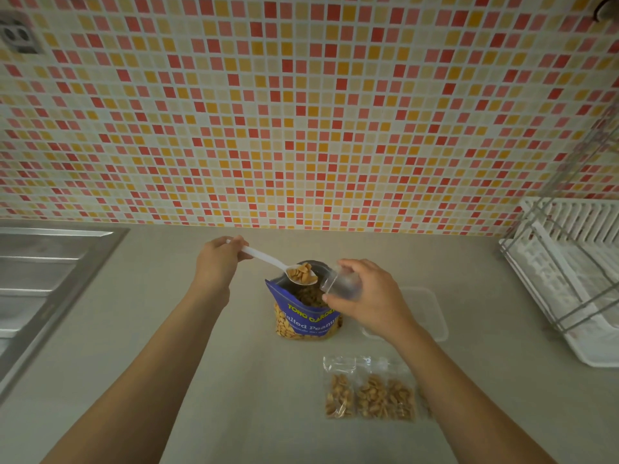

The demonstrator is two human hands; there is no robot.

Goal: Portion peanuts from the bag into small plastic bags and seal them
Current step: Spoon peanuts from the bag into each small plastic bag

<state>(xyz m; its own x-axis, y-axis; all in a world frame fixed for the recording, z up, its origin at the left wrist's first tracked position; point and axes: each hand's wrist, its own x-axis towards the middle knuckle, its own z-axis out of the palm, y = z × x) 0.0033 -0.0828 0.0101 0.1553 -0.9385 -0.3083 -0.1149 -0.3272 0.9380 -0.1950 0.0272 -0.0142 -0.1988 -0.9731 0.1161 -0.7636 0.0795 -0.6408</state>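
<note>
A blue salted-peanut bag [303,318] stands open in the middle of the counter. My left hand [216,261] grips the handle of a white plastic spoon [268,260] whose bowl, heaped with peanuts [302,275], hovers over the bag's mouth. My right hand [366,294] holds a small clear plastic bag [340,283] with its opening turned toward the spoon, just right of it. Nearer to me lie filled small bags of peanuts [370,393] side by side; my right forearm hides part of them.
A clear plastic container [425,311] lies flat behind my right hand. A steel sink [43,279] is at the left. A white dish rack [569,276] stands at the right. A mosaic-tiled wall [301,112] rises behind the beige counter [254,380].
</note>
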